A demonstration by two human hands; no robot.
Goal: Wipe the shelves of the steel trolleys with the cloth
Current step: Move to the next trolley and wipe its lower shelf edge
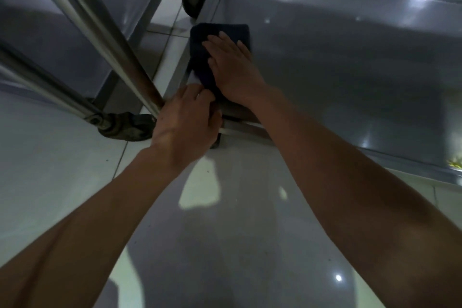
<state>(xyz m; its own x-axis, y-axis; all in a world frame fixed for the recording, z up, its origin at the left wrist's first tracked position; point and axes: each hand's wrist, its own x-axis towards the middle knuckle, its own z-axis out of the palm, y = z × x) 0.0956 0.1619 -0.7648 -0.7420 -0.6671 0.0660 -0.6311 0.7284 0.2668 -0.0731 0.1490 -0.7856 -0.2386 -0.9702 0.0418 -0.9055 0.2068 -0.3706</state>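
Cloth [200, 37] lies at the shelf's [337, 57] near-left corner, pressed under the right hand's [232, 67] straight fingers. The left hand [186, 117] grips the corner rim. Wiping looks under way; next likely calls for sweeping across the shelf.

I see the right hand [231, 67] pressing flat on the dark cloth [212, 40] at the steel shelf [350, 57] edge. The left hand [186, 120] grips the shelf's near corner beside a caster [125, 127].
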